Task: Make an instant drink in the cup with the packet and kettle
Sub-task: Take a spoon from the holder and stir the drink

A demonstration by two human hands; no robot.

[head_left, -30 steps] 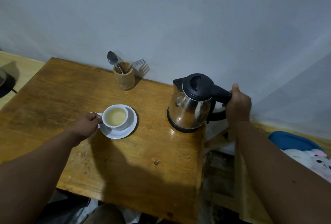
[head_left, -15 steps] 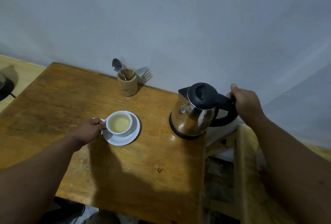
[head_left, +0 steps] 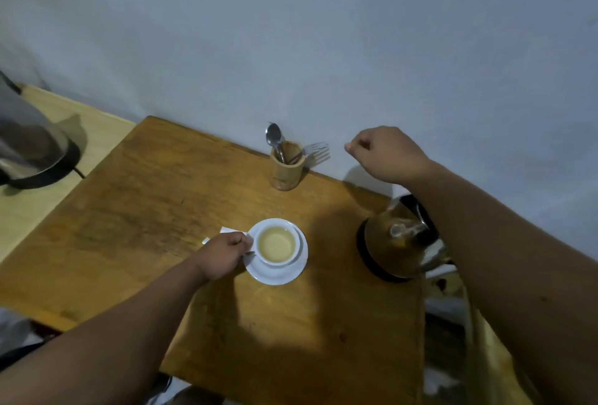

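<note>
A white cup (head_left: 276,244) holding pale yellowish liquid stands on a white saucer (head_left: 281,272) in the middle of the wooden table (head_left: 145,210). My left hand (head_left: 223,254) grips the cup's handle. A white packet (head_left: 226,231) peeks out from behind that hand. The steel kettle (head_left: 388,243) stands at the table's right edge, partly hidden under my right forearm. My right hand (head_left: 385,154) hovers above the table's back edge, right of the utensil holder, fingers curled with nothing in them.
A bamboo holder (head_left: 288,167) with a spoon (head_left: 274,136) and a fork (head_left: 315,147) stands against the wall at the back. A second steel vessel (head_left: 30,146) sits on a lighter surface at the far left. The table drops off just right of the kettle.
My right hand has let go of the kettle handle and moved up and left toward the utensil holder. The left hand stays on the cup. The camera has shifted.
</note>
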